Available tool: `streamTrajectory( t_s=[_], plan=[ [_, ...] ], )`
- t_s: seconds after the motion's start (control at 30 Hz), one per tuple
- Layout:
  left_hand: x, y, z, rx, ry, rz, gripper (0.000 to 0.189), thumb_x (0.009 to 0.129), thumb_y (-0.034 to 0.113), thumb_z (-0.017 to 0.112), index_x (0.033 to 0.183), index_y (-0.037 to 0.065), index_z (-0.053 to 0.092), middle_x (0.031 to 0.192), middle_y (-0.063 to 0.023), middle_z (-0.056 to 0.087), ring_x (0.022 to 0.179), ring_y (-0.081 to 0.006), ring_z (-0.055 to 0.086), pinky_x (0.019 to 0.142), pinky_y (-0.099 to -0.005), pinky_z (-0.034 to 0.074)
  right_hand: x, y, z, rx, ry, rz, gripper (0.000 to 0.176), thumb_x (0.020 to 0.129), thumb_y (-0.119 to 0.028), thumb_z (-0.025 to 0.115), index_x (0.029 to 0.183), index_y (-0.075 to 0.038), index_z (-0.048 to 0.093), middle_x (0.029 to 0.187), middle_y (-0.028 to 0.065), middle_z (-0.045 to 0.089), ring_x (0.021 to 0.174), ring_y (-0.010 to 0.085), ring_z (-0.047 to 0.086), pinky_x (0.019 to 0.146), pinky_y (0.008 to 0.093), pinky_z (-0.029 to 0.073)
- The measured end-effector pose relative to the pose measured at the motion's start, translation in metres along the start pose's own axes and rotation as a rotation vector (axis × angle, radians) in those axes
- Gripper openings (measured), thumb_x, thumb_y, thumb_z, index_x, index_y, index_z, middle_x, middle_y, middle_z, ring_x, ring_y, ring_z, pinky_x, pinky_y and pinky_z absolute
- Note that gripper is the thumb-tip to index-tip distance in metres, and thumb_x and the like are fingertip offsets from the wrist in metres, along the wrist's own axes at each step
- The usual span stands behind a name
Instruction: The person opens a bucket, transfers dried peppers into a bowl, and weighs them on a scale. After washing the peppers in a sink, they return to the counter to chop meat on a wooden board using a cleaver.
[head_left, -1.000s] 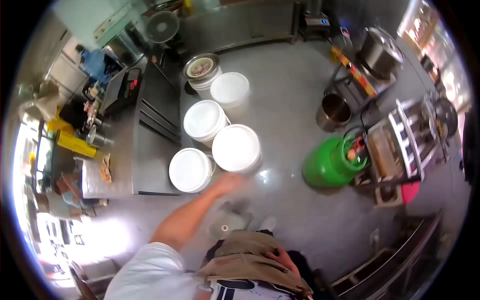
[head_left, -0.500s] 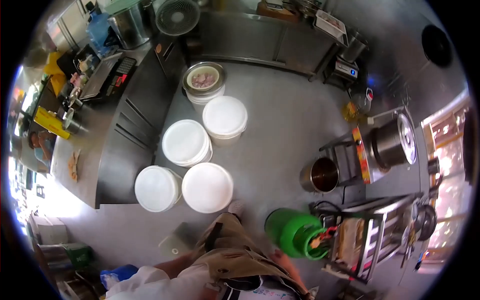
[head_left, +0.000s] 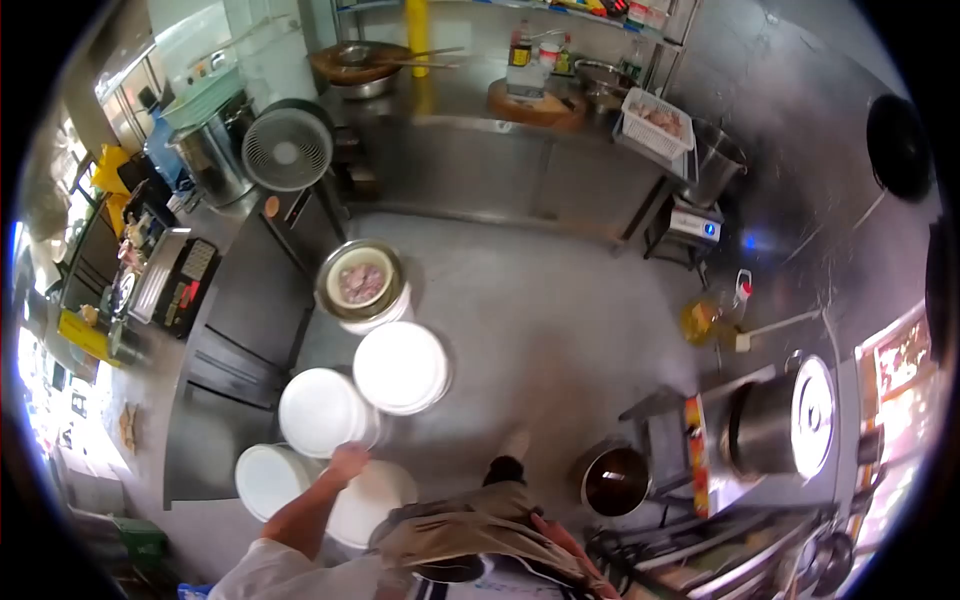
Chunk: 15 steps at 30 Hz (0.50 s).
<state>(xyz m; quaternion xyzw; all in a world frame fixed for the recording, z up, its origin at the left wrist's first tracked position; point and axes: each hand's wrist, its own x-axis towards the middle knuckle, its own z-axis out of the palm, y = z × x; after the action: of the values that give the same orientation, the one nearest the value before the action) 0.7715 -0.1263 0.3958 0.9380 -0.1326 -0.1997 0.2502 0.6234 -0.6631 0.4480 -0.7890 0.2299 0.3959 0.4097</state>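
My left hand (head_left: pixel 349 463) is over the gap between white lidded buckets, nearest to the edge of one bucket (head_left: pixel 322 412); it is small and blurred, and its fingers cannot be made out. Another white bucket (head_left: pixel 370 503) lies partly under my forearm. My right hand is low by my right leg, largely hidden by the clothing, with only part of the arm showing. Beyond stands a further bucket (head_left: pixel 401 366), and behind it a metal basin holds a bowl of pinkish pieces (head_left: pixel 361 283).
A pot of dark liquid (head_left: pixel 615 481) stands on the floor at right, beside a stove with a large lidded pot (head_left: pixel 812 416). A steel counter (head_left: pixel 230 370) runs along the left, another (head_left: pixel 470 170) along the back. A fan (head_left: pixel 288 149) stands back left.
The view has moved forward, so the buckets appear lower and more of the back counter shows. My left arm has come up over the buckets. The green gas cylinder has left the view.
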Motion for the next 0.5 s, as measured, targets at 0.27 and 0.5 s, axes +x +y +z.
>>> streamTrajectory(
  t_s=[0.27, 0.5],
  plan=[
    [0.048, 0.118, -0.054, -0.280, -0.265, -0.633, 0.036, 0.082, 0.035, 0.060, 0.099, 0.003, 0.064, 0.086, -0.0112, 0.068, 0.051, -0.0197, 0.060, 0.048, -0.0360, 0.047, 0.217, -0.039, -0.208, -0.996, 0.109, -0.479, 0.024, 0.080, -0.022, 0.049, 0.085, -0.007, 0.067, 0.094, 0.0137, 0.066, 0.084, 0.0329, 0.064, 0.073, 0.0438, 0.052],
    [0.200, 0.157, -0.021, -0.468, -0.197, -0.887, 0.044, 0.087, 0.040, 0.049, 0.081, 0.000, 0.065, 0.081, -0.0144, 0.065, 0.071, -0.0196, 0.062, 0.056, -0.0335, 0.048, 0.313, -0.254, -0.377, -0.232, 0.447, -0.325, 0.028, 0.082, -0.028, 0.050, 0.084, -0.005, 0.064, 0.081, 0.0200, 0.063, 0.078, 0.0375, 0.062, 0.069, 0.0436, 0.050]
  ],
)
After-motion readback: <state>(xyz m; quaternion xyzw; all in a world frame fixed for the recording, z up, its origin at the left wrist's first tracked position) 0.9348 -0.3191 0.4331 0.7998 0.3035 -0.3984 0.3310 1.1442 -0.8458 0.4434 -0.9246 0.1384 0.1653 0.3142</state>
